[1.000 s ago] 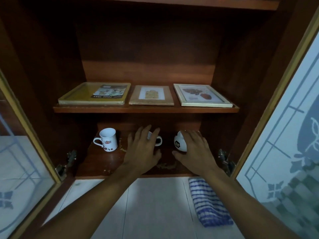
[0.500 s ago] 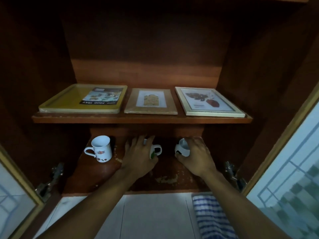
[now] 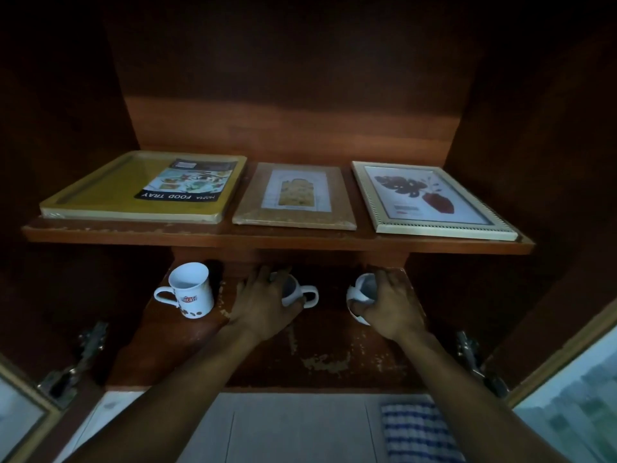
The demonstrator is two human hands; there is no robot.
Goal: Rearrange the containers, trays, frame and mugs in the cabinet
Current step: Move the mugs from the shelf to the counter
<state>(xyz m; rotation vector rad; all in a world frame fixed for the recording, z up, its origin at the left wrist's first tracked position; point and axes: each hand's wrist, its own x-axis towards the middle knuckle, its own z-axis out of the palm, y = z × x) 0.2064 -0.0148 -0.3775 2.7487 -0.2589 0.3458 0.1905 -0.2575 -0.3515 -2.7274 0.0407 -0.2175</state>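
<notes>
On the lower shelf (image 3: 320, 349), my left hand (image 3: 263, 305) is wrapped around the middle white mug (image 3: 300, 294), whose handle points right. My right hand (image 3: 390, 305) grips the right white mug (image 3: 362, 294), which is tilted toward me. A third white mug with a red logo (image 3: 190, 294) stands free at the left, handle to the left. On the upper shelf (image 3: 267, 235) lie a yellow food tray (image 3: 143, 192), a brown flat frame (image 3: 295, 197) and a pale picture frame (image 3: 430, 200).
Both glass cabinet doors stand open, the left door (image 3: 20, 416) and the right door (image 3: 574, 389), with metal hinges (image 3: 470, 355) at the cabinet sides. A blue striped cloth (image 3: 417, 432) lies on the tiled floor below.
The view has moved closer and tilted up into the cabinet. Both hands have closed more firmly on their mugs, and the right mug has tipped to show its inside.
</notes>
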